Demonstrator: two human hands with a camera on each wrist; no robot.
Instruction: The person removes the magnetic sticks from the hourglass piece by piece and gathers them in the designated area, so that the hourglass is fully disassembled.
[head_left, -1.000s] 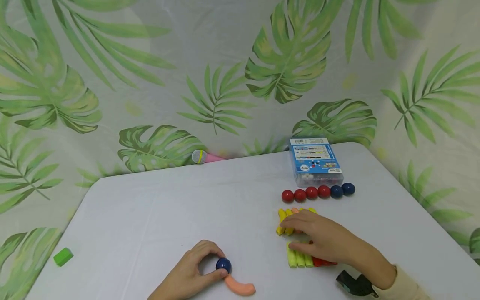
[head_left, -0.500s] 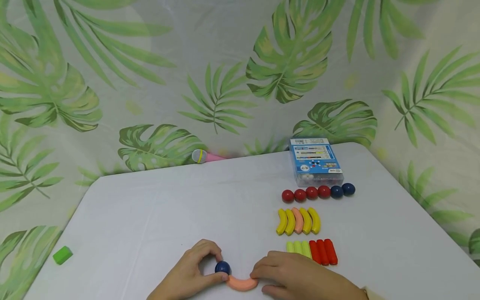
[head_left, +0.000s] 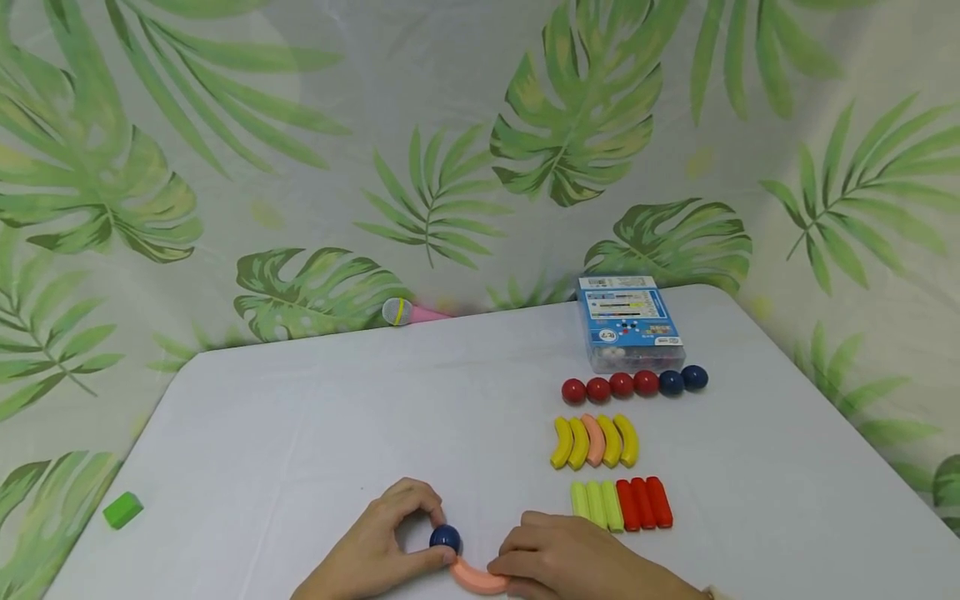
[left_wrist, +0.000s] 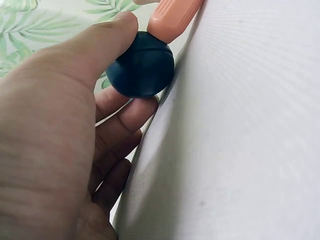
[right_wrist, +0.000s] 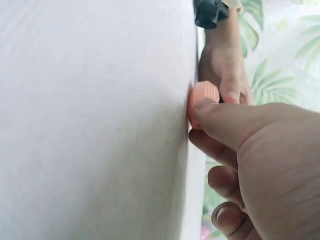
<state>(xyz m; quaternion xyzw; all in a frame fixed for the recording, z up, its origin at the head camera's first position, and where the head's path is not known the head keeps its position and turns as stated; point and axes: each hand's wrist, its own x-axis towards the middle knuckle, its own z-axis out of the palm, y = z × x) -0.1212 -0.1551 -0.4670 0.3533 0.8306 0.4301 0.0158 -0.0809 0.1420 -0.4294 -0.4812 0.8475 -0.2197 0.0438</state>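
Observation:
Near the front edge of the table, my left hand (head_left: 378, 546) holds a dark blue ball (head_left: 446, 538) between thumb and fingers. In the left wrist view the ball (left_wrist: 141, 67) rests at the cloth, with the end of a curved salmon-pink piece (left_wrist: 172, 19) against it. My right hand (head_left: 570, 554) pinches the other end of that curved piece (head_left: 477, 577). Seen from the right wrist, the thumb and forefinger of the right hand (right_wrist: 250, 145) grip the ridged pink end (right_wrist: 204, 95), and the left hand (right_wrist: 227, 70) shows behind it.
To the right lie short rods, light green (head_left: 595, 505) and red (head_left: 643, 503). Behind them are yellow curved pieces (head_left: 577, 443) with one pink, then a row of red balls (head_left: 622, 384) and blue balls. A clear box (head_left: 632, 323), a pink microphone (head_left: 411, 312) and a green block (head_left: 122, 510) stand farther off.
My right hand has come from over the yellow pieces and rods down to the pink curved piece and now pinches its right end. The left hand keeps its hold on the blue ball.

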